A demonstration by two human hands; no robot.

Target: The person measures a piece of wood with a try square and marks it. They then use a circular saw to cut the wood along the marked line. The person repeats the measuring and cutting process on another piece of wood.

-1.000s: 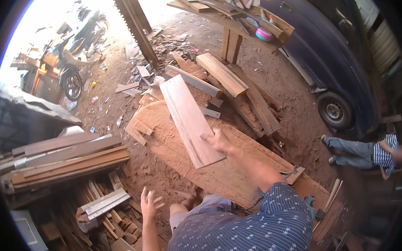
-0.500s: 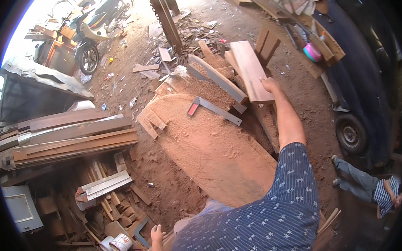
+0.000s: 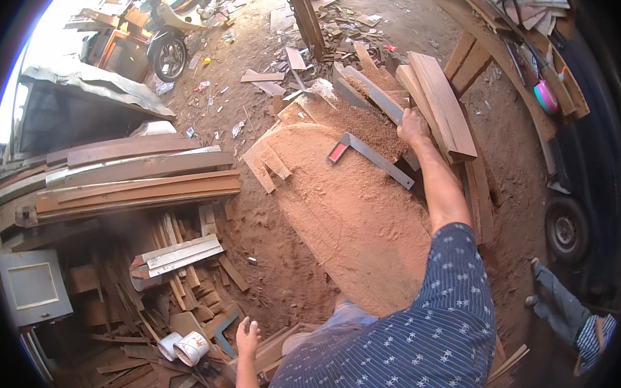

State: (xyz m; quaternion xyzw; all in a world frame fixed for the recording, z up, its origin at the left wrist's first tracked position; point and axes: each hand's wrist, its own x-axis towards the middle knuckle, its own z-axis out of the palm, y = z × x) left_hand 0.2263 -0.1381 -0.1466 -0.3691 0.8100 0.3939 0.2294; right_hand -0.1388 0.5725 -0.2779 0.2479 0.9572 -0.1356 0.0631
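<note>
My right hand (image 3: 413, 128) is closed on the near end of a long grey-faced board (image 3: 379, 96), beyond the sawdust-covered work surface. Just right of that hand, a thick reddish plank (image 3: 442, 105) leans beside another board. On the sawdust-covered wooden surface (image 3: 346, 227) lies a try square (image 3: 378, 161) with a red-inset handle and grey blade, apart from both hands. My left hand (image 3: 247, 337) hangs low at my left side, its fingers loosely bent and apart, holding nothing. The grip of the right fingers is partly hidden behind the hand.
Stacked boards (image 3: 136, 163) lie at the left, above a heap of offcuts with two white buckets (image 3: 191, 348). A post (image 3: 304, 21) stands ahead among scraps. A dark car (image 3: 587, 182) and a person (image 3: 572, 314) are at the right, a motorbike (image 3: 169, 54) at far left.
My right hand has left the reddish plank and moved left onto the grey-faced board, which now sits at a different tilt. The whole view has shifted, with things appearing further right.
</note>
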